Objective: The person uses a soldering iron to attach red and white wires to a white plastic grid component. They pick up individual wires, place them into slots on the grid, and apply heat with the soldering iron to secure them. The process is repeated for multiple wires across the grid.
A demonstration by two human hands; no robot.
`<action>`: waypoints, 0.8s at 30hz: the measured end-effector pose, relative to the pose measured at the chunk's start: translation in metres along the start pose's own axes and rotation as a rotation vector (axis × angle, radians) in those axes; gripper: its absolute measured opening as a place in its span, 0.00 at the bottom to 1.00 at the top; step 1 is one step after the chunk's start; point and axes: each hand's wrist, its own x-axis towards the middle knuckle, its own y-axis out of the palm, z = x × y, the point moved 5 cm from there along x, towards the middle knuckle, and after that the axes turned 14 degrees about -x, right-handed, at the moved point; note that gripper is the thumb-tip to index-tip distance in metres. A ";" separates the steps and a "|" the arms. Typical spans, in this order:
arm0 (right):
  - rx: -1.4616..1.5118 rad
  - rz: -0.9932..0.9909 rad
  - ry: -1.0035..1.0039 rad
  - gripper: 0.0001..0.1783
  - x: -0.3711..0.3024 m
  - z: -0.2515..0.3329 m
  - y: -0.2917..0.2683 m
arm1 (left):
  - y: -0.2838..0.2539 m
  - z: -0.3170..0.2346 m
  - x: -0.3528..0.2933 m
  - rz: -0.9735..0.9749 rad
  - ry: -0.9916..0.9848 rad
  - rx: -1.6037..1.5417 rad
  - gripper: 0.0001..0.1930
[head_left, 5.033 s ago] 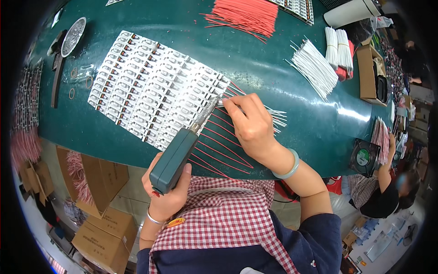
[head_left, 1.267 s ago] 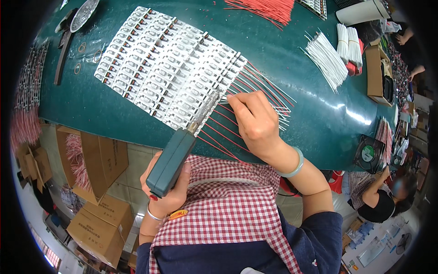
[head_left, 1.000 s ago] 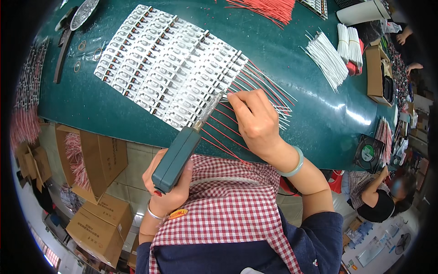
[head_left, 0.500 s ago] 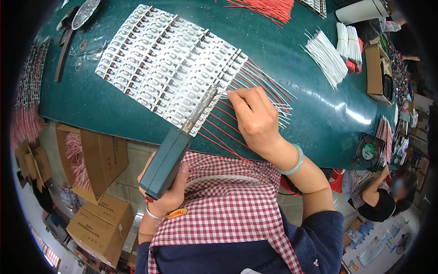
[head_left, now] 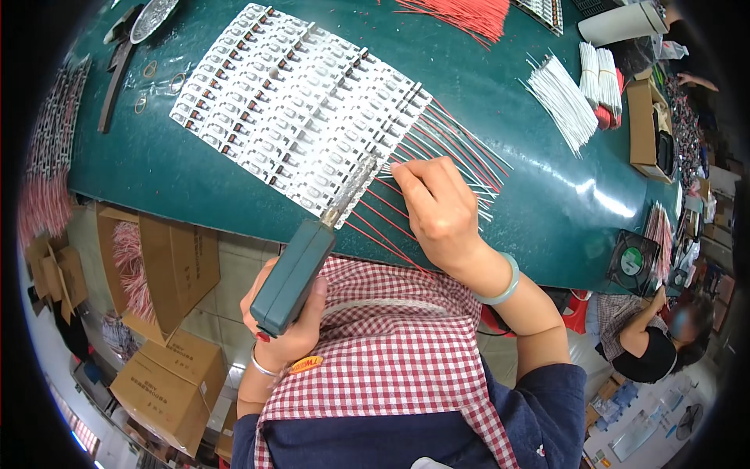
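Observation:
My left hand is wrapped round the dark green body of a soldering gun. Its long metal tip lies over the near right edge of a sheet of white lamp modules, arranged in rows. At that same edge my right hand pinches the end of a thin white wire close to the tip; the exact contact is too small to make out. Red and white wires fan out to the right from the sheet, some passing beneath my right hand.
Bundles of white wires and a pile of red wires lie farther back. A metal dish stands far left. Wired strips hang at the left edge. Cardboard boxes stand below; a co-worker sits at right.
The soldering gun's tip and my right hand have shifted slightly toward me along the sheet's edge. My grip on the gun and the right-hand pinch stay closed.

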 end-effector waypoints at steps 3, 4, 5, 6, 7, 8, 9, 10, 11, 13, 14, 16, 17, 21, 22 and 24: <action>-0.001 0.007 0.005 0.19 0.000 0.001 0.000 | 0.002 -0.002 0.002 0.022 -0.001 0.009 0.14; -0.003 0.011 0.005 0.19 0.000 0.001 0.000 | 0.002 -0.001 0.002 0.028 0.000 0.014 0.14; -0.004 0.015 0.005 0.19 0.001 0.002 0.000 | 0.003 -0.001 0.001 0.035 0.002 0.018 0.14; -0.005 0.019 0.005 0.19 0.001 0.002 0.000 | 0.003 -0.002 0.003 0.044 -0.005 0.020 0.13; -0.007 0.024 0.004 0.19 0.001 0.002 0.001 | 0.004 -0.004 0.005 0.053 -0.011 0.022 0.13; -0.009 0.028 0.003 0.19 0.001 0.002 0.001 | 0.005 -0.005 0.006 0.062 -0.017 0.024 0.13; -0.011 0.032 0.003 0.19 0.001 0.002 0.001 | 0.006 -0.007 0.007 0.063 -0.011 0.027 0.13; -0.013 0.034 0.000 0.19 0.001 0.003 0.000 | 0.006 -0.008 0.008 0.063 -0.006 0.030 0.12; -0.016 0.036 -0.004 0.19 0.001 0.003 0.000 | 0.007 -0.009 0.008 0.064 0.000 0.034 0.12; -0.020 0.038 -0.006 0.19 0.002 0.003 0.000 | 0.007 -0.008 0.008 0.066 -0.014 0.037 0.12; -0.022 0.038 -0.006 0.19 0.002 0.004 0.000 | 0.006 -0.007 0.008 0.067 -0.022 0.039 0.12; -0.025 0.033 -0.007 0.19 0.002 0.004 0.000 | 0.005 -0.002 0.003 0.050 -0.006 0.037 0.11; -0.027 0.029 -0.008 0.19 0.001 0.003 0.001 | 0.004 0.001 0.000 0.041 0.002 0.036 0.11; -0.030 0.029 -0.005 0.18 0.002 0.003 0.000 | -0.002 0.006 -0.009 -0.017 -0.037 0.014 0.12; -0.032 0.028 -0.005 0.18 0.002 0.004 0.001 | -0.003 0.004 -0.009 -0.022 -0.034 0.014 0.13; -0.036 0.025 -0.006 0.19 0.002 0.004 0.001 | -0.004 0.002 -0.009 -0.017 -0.019 0.017 0.14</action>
